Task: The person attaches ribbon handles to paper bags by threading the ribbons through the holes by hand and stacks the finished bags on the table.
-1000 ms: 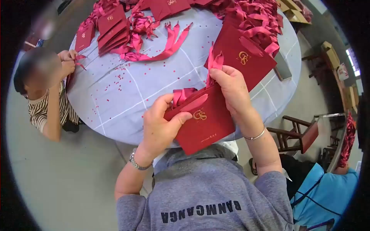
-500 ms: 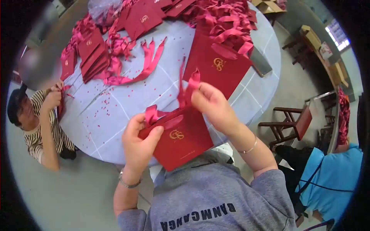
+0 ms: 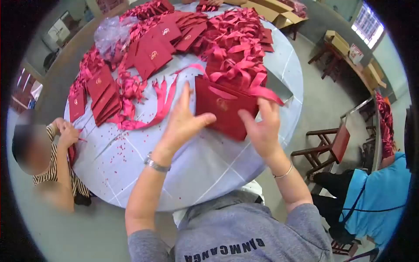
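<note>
A red paper gift bag (image 3: 220, 107) with a gold logo and a pink ribbon (image 3: 266, 94) lies over the near end of the ribboned bags on the round table. My right hand (image 3: 267, 129) is at its right edge, thumb on the front face and fingers along the side, slightly blurred. My left hand (image 3: 185, 120) is open at the bag's left side, fingers stretched out and thumb pointing at the lower left edge; whether the thumb touches it I cannot tell.
Stacked red bags (image 3: 152, 54), loose ribbons (image 3: 161, 102) and a plastic bag (image 3: 114, 35) cover the far side of the table (image 3: 187, 174). Red dots are scattered at left. A co-worker in stripes (image 3: 52, 157) sits left; another in blue (image 3: 375, 192) is right, near a wooden chair (image 3: 329, 144).
The gift bag has moved away from my body, onto the other bags. My right hand has left the ribbon for the bag's edge. My left hand has let go and opened.
</note>
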The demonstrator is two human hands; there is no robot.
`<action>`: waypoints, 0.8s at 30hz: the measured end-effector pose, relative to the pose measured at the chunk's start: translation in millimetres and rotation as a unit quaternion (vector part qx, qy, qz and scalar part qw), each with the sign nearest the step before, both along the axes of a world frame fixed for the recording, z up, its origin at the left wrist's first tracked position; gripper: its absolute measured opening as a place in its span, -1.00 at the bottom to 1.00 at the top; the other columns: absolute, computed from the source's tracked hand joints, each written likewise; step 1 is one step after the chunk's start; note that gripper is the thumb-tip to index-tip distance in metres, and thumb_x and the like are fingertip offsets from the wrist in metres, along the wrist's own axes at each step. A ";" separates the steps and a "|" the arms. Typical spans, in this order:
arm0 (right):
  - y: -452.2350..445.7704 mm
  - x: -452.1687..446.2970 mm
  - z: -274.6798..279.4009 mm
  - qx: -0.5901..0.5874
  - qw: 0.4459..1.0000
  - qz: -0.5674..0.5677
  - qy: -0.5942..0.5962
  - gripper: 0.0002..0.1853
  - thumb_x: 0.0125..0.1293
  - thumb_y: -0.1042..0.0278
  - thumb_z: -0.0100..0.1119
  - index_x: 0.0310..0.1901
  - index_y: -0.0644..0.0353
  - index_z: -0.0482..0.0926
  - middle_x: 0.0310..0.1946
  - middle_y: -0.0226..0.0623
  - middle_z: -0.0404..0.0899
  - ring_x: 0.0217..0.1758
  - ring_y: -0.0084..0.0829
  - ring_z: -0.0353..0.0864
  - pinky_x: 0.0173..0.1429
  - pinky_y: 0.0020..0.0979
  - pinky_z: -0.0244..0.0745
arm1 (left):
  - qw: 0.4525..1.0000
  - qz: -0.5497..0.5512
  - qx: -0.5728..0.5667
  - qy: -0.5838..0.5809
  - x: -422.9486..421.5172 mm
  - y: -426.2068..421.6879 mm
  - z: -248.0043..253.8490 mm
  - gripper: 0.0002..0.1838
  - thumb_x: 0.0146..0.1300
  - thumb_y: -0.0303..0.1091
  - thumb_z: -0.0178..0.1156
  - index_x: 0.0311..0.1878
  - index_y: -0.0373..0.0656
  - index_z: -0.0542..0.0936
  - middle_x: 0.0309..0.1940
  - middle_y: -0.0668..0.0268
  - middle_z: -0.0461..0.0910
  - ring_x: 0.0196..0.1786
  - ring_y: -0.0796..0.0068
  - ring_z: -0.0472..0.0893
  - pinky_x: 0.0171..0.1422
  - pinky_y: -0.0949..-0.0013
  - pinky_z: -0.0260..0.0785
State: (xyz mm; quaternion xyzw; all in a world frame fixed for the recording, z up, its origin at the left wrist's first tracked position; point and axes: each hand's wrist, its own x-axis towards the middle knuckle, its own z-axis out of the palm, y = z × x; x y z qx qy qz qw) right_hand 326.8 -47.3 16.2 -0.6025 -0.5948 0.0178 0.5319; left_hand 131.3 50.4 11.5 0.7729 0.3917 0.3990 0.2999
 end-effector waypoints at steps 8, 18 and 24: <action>-3.1 20.5 -39.6 -0.124 0.992 0.017 0.004 0.17 -0.08 0.42 0.46 0.45 0.43 -0.20 0.25 0.24 0.28 0.33 0.13 0.27 0.35 -0.12 0.27 | 0.992 -0.018 -0.115 0.049 29.3 11.1 -7.4 0.12 -0.18 -0.44 0.48 0.43 -0.42 0.00 0.24 -0.14 0.39 0.30 0.04 0.43 0.36 0.22 0.29; 59.9 47.3 -43.0 -0.112 0.992 0.013 -0.064 0.11 0.02 0.39 0.40 0.45 0.41 -0.24 0.24 0.25 0.29 0.22 0.15 0.43 0.26 -0.15 0.40 | 0.997 0.021 -0.061 0.036 54.3 49.1 -10.5 -0.14 -0.03 -0.47 0.36 0.37 -0.34 0.18 0.15 -0.02 0.50 0.19 0.16 0.53 0.28 0.25 0.35; 64.6 39.9 -26.4 -0.190 0.981 -0.034 -0.033 0.20 -0.05 0.24 0.48 0.43 0.45 -0.23 0.29 0.26 0.22 0.30 0.13 0.33 0.32 -0.13 0.32 | 0.993 0.116 -0.016 -0.016 58.8 17.5 -53.4 -0.08 0.11 -0.41 0.30 0.43 -0.45 -0.01 0.30 -0.18 0.29 0.34 0.07 0.36 0.41 0.21 0.19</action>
